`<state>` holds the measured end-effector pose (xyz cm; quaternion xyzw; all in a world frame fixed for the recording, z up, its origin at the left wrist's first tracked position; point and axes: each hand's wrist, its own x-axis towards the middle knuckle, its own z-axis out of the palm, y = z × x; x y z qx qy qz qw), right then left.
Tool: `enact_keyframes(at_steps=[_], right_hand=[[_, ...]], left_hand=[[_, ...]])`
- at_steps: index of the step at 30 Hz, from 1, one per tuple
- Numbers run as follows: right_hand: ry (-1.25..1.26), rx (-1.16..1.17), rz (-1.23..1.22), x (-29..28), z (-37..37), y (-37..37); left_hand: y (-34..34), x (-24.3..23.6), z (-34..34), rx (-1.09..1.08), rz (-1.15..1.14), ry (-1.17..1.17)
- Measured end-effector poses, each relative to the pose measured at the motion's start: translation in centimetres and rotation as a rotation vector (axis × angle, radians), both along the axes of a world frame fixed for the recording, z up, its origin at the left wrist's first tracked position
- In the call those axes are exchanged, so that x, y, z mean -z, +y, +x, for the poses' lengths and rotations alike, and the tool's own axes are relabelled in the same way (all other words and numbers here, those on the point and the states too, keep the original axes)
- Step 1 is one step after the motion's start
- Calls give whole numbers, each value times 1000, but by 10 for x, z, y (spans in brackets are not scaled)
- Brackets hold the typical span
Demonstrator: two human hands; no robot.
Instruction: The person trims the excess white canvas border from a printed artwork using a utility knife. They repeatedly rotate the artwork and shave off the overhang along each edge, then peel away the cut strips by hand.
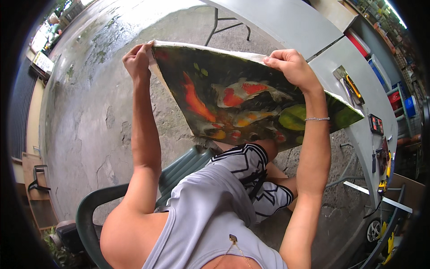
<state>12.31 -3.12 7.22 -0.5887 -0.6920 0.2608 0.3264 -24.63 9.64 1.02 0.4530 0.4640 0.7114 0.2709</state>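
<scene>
A painted canvas with orange, red and white koi and green leaves on a dark ground tilts across my lap, its white edge along the top. My left hand pinches the top left corner, arm stretched out. My right hand grips the top edge right of the middle, thumb over the white border. The canvas's lower edge is down by my knees, and its back is mostly hidden.
A grey folding table curves along the right with scrapers, a tool set and yellow tools. I sit on a green plastic chair on cracked concrete. Shelves with bins stand beyond the table.
</scene>
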Motion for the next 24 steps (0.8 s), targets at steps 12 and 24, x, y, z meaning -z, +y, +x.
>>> enact_keyframes(at_steps=[12, 24], right_hand=[[84, -64, -169, 1, 2, -1], [211, -76, -231, 2, -4, -14]], left_hand=[[-14, -28, -20, 295, -308, 240], [-76, -95, 149, 1069, 16, 1274]])
